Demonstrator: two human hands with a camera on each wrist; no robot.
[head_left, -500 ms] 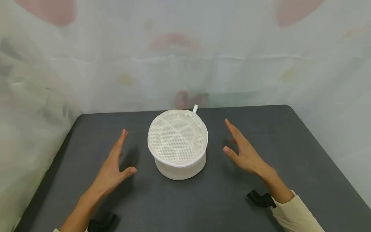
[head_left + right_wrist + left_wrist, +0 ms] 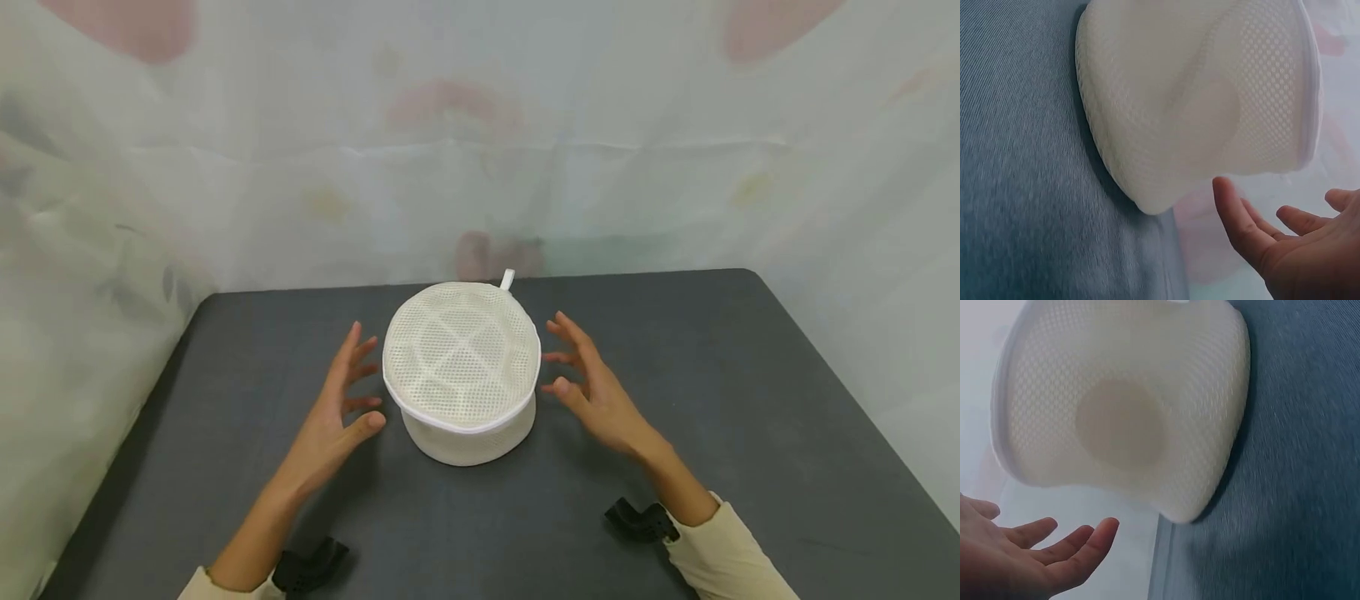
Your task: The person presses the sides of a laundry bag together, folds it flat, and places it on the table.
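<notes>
A round white mesh pouch [image 2: 461, 371] with a zipped rim and a small loop tab at its far edge stands on the dark grey table [image 2: 750, 392]. My left hand [image 2: 341, 412] hovers just left of it, fingers spread and loosely bent, a small gap from the mesh. My right hand [image 2: 585, 387] hovers just right of it in the same pose, also apart from it. The left wrist view shows the pouch [image 2: 1122, 406] above my open palm [image 2: 1035, 550]. In the right wrist view the pouch [image 2: 1204, 100] sits beside my spread fingers [image 2: 1235, 219].
A pale translucent curtain [image 2: 480, 142] with faint floral prints hangs behind the table and along its left side. The table's far edge runs just behind the pouch; its right edge slants down the right. Black wrist-camera mounts [image 2: 637, 521] show at both forearms.
Both hands have moved inward toward the pouch, and their fingers have gone from straight to spread and bent. The pouch has not moved.
</notes>
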